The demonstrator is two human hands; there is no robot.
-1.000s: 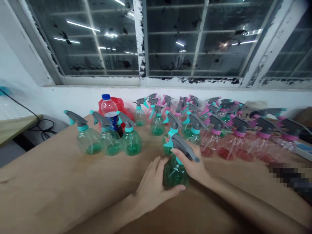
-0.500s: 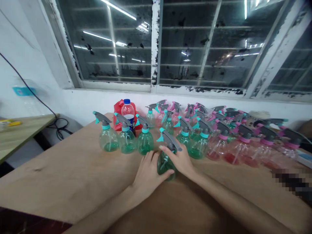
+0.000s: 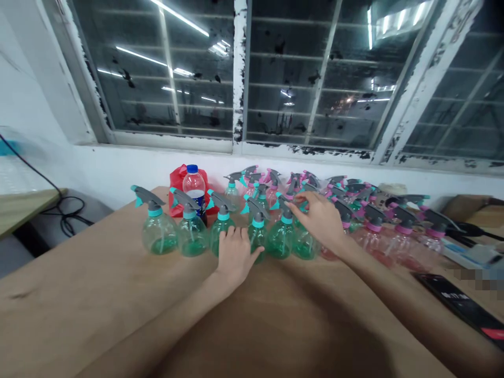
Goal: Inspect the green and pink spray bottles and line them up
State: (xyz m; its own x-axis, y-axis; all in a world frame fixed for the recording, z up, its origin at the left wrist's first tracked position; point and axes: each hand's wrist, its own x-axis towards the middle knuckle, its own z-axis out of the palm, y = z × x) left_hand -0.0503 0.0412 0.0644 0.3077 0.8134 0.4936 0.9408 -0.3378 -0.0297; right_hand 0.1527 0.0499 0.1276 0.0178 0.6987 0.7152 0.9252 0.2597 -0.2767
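A green spray bottle with a grey and teal trigger head stands in the front row of several such bottles on the brown table. My left hand rests against its lower left side, fingers apart and thumb touching its base. My right hand reaches over the green bottles just to the right, fingers stretched out, their tips on a teal and grey spray head. It holds nothing that I can see.
Green bottles line up at the left, pink ones crowd the right under the window. A blue-capped water bottle stands before a red bag. A dark phone lies at right. A side table with cables is far left.
Both hands slid the green bottle forward into the front row. My right hand has let go of its trigger head and moved right to another bottle; my left hand has loosened.
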